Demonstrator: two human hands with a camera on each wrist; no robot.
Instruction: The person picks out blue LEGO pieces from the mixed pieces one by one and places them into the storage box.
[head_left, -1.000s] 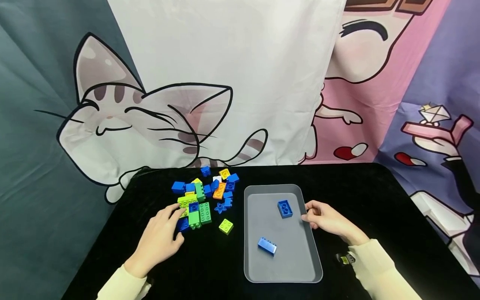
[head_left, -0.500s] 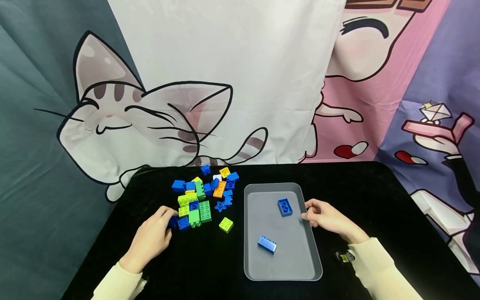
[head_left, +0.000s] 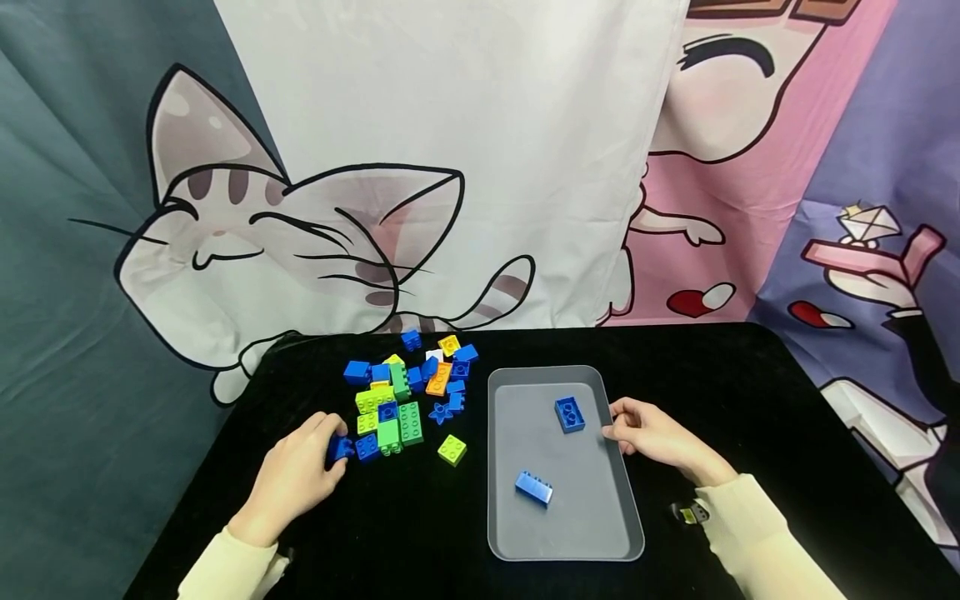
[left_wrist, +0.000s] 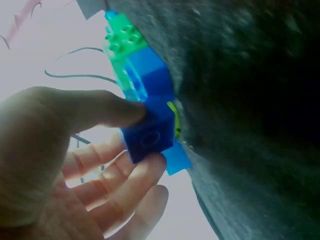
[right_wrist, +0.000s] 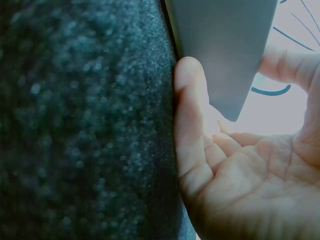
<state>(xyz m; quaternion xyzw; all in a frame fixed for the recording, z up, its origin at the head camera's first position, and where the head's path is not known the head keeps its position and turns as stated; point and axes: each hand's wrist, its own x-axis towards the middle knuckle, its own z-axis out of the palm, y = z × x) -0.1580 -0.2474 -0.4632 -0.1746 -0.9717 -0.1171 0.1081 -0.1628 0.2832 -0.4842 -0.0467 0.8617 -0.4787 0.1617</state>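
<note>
While the head view looks down on the black-covered bench (head_left: 720, 358), the left hand (head_left: 291, 477) holds a blue brick (head_left: 342, 448) at the near left edge of the pile (head_left: 409, 423), just beside another blue one. Well apart to the right lies the tray (head_left: 588, 521), with two loose bricks (head_left: 534, 489) in it; the right hand (head_left: 656, 437) has its right-hand rim.

In the left wrist view, the thumb lies against one side of the brick and fingertips meet it from across, so the grip is narrowed to the brick's own width. It looks like hard moulded plastic: probably light, stiff and hard to damage. Smooth faces could slide a little, so two opposite flat sides seem the best hold, pinched gently.

In the right wrist view, thumb and fingers lie either side of the tray's wall, the grip pinching it narrowly. The tray looks thin, rigid and light, apt to skid if pushed; the rim, midway along, seems a sound place to steady it.
</note>
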